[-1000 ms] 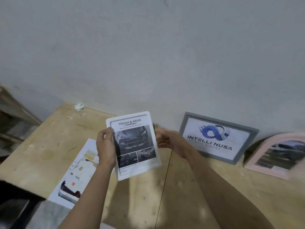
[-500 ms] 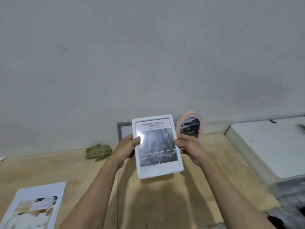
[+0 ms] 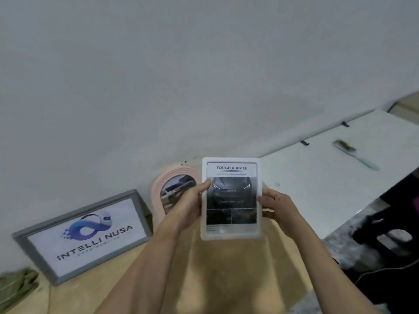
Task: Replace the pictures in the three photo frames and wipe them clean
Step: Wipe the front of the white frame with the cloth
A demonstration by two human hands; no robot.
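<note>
Both hands grip the white frame (image 3: 231, 198) upright above the wooden table (image 3: 226, 268): left hand (image 3: 192, 205) on one edge, right hand (image 3: 275, 206) opposite | edge grip keeps my fingers off the glass, I judge | pink frame (image 3: 175, 191), grey frame (image 3: 84, 234) lean on wall (image 3: 181, 75) to stand | green cloth (image 3: 15, 284) far left.

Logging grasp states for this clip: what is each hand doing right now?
Left hand: closed on the white photo frame, at its left edge.
Right hand: closed on the same frame's right edge.
</note>
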